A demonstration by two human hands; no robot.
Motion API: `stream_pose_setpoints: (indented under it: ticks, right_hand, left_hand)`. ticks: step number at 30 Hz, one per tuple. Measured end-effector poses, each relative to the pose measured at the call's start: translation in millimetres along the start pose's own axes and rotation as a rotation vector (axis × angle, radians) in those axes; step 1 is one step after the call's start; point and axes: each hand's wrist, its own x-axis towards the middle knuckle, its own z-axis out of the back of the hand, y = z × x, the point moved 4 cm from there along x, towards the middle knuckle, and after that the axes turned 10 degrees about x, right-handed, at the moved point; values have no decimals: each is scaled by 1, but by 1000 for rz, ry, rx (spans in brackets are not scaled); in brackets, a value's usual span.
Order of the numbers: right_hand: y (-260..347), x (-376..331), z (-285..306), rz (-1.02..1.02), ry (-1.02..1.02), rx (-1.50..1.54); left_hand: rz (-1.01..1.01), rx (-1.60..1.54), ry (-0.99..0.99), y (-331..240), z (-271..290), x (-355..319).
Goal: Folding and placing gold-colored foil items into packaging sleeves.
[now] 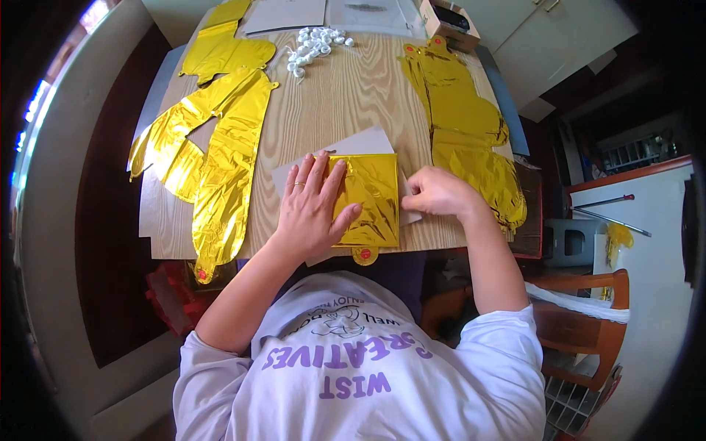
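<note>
Gold foil balloon (pixel 371 198), folded square, lies on grey card (pixel 353 147) at the table's (pixel 338 95) near edge. Our left hand (pixel 312 209) presses it flat, fingers spread, gripping nothing, likely to keep creases down. Our right hand (pixel 437 192) is curled at its right edge; its fingertips are hidden, so we cannot tell its hold.

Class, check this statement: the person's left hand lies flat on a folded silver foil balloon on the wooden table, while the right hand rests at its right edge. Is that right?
Not quite: the colour is wrong. The head view shows the left hand flat on a folded gold foil balloon, not a silver one, on the wooden table. The right hand does rest at its right edge.
</note>
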Motion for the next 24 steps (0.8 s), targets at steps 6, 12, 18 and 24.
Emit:
stream_pose_setpoints:
  ticks: [6,12,18,24]
  right_hand:
    - [33,-30,21,74,-521,-176]
    - [28,13,-43,481,-373,-256]
    - [29,52,-39,634,-257,-351]
    - [18,51,-46,619,-360,-352]
  left_hand:
    - [103,-197,-13,21,12,-3]
    - [207,-181,28,54,22,-24]
    - [59,-228,152,63,30,-24]
    - [57,-362,183,71,27,-2]
